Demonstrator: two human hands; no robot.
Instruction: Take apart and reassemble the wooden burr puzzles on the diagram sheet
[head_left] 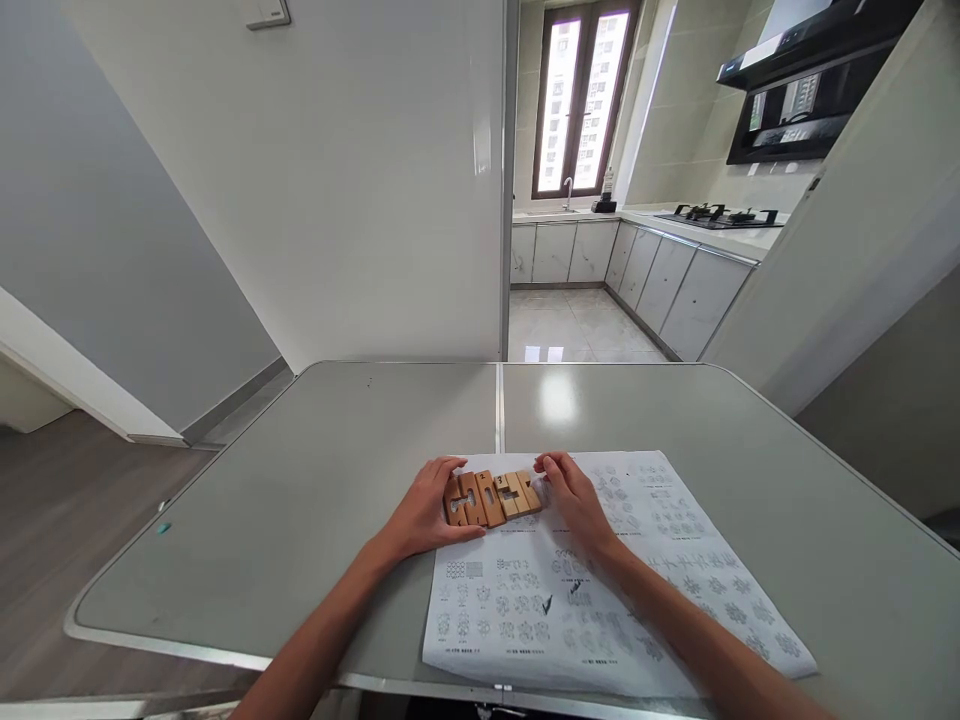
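Observation:
A row of flat wooden puzzle pieces (pixel 491 497), notched and slotted, with small dark numbers on some, lies side by side on a printed paper sheet (pixel 480 625). The pieces at the left are darker brown than those at the right. Around the row's left end curves my left hand (pixel 431 507), its thumb along the near edge and its fingers at the far edge. My right hand (pixel 568 488) rests on the sheet just beyond the row's right end, fingers curled together. Whatever those fingers may pinch is hidden.
Line diagrams cover the sheet, with a few dark pen marks. It lies on a grey folding table (pixel 360 430) with a metal rim and a centre seam. A small teal bit (pixel 163 527) sits near the left edge. Behind are a white wall (pixel 375 200) and a kitchen counter (pixel 570 215).

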